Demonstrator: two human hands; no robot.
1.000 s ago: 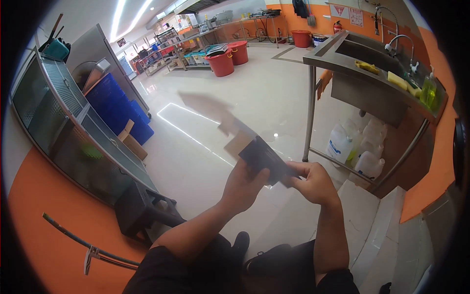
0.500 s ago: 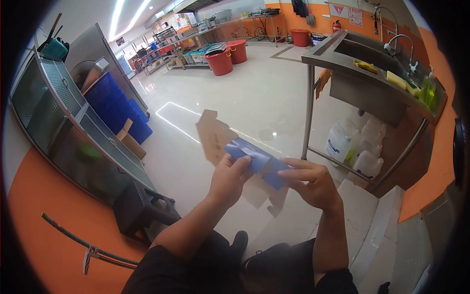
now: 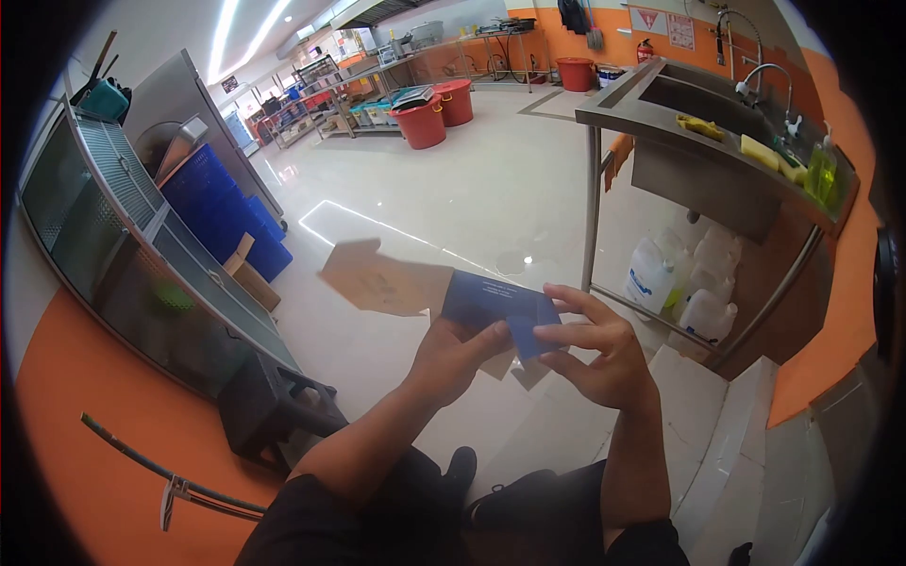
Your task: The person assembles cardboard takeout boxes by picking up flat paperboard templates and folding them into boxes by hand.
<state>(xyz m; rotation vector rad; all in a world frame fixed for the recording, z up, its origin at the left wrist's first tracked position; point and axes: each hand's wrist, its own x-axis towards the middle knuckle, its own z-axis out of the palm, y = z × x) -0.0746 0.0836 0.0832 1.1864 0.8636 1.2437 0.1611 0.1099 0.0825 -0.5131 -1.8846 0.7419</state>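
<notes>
A flattened cardboard piece (image 3: 481, 298), dark blue with small white print on one part and plain brown on the panel reaching left, is held up in front of me over the floor. My left hand (image 3: 453, 358) grips its lower edge, thumb on the blue face. At the right end, my right hand (image 3: 601, 351) pinches a small blue flap between thumb and fingers, the other fingers spread behind it. Brown and pale flaps hang below the blue part, partly hidden by my hands.
A steel sink (image 3: 708, 99) stands at the right, with plastic jugs (image 3: 651, 274) beneath. Black stool (image 3: 274, 406), blue crates (image 3: 212, 203) and a glass-door cabinet (image 3: 142, 274) are on the left. Red bins (image 3: 418, 124) stand farther back.
The cardboard has turned, its brown panel now pointing left rather than up. The blue print faces me, and the end flap is folded over at my right fingers.
</notes>
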